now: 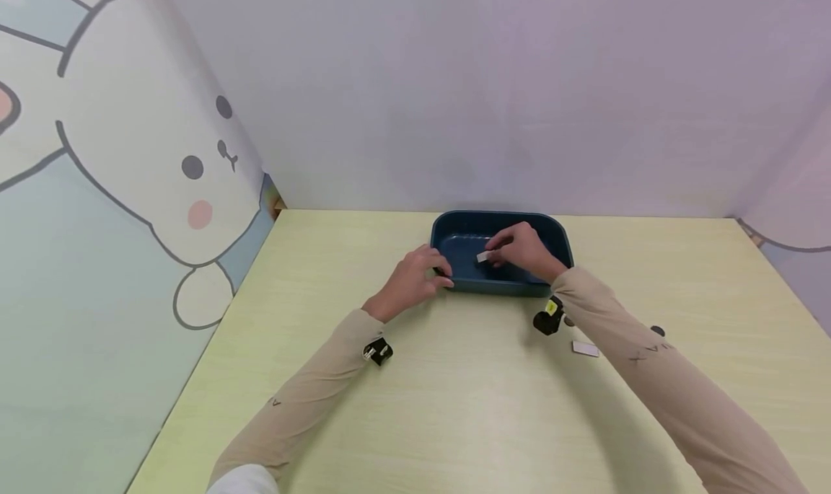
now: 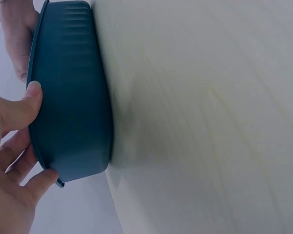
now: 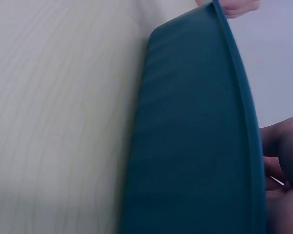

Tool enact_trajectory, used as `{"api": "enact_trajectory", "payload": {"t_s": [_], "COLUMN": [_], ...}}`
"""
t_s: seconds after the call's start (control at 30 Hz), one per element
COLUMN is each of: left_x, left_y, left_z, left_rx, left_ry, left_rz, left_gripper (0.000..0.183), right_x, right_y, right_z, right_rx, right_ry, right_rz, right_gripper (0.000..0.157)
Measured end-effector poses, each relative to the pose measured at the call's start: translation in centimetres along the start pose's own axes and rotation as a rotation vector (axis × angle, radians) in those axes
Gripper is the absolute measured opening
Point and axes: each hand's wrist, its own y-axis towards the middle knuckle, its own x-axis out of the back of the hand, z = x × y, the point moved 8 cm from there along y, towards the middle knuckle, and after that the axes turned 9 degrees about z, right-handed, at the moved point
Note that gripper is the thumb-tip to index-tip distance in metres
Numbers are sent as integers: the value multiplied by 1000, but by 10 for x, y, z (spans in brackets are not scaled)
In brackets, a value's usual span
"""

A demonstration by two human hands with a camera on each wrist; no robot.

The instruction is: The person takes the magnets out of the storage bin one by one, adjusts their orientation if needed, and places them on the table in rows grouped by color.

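Note:
A dark blue rectangular basin (image 1: 496,287) with rounded corners stands at the back of the table. My left hand (image 1: 415,278) grips its rim at the near left corner; in the left wrist view the thumb (image 2: 28,105) lies over the edge and the other fingers bend around the corner. Over the inside of the basin, my right hand (image 1: 519,249) pinches a small white rectangular piece (image 1: 483,256) between thumb and fingers. In the right wrist view the basin's wall (image 3: 195,126) hides that piece and part of the right hand (image 3: 288,156).
A flat, pale rectangular piece (image 1: 586,348) lies on the light wooden table (image 1: 454,407) beside the right forearm. Dark round pieces (image 1: 658,331) lie close to the same sleeve, partly covered by it. A pale wall (image 1: 493,104) rises right behind the basin.

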Motion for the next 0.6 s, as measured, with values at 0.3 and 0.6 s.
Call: {"api": "enact_trajectory", "payload": {"t_s": [0.3,0.6], "left_x": [2,1], "left_y": [1,3], "left_z": [1,2], "left_rx": [5,2], "left_ry": [7,1], "left_rz": [-6,-11], "left_gripper": [6,5], "right_x": [11,17], "right_y": [-11,-21], "right_z": [0,-1], "right_rx": [16,-20], "right_ry": [103,179], "right_rz": [10,7], "right_gripper": [17,22]}}
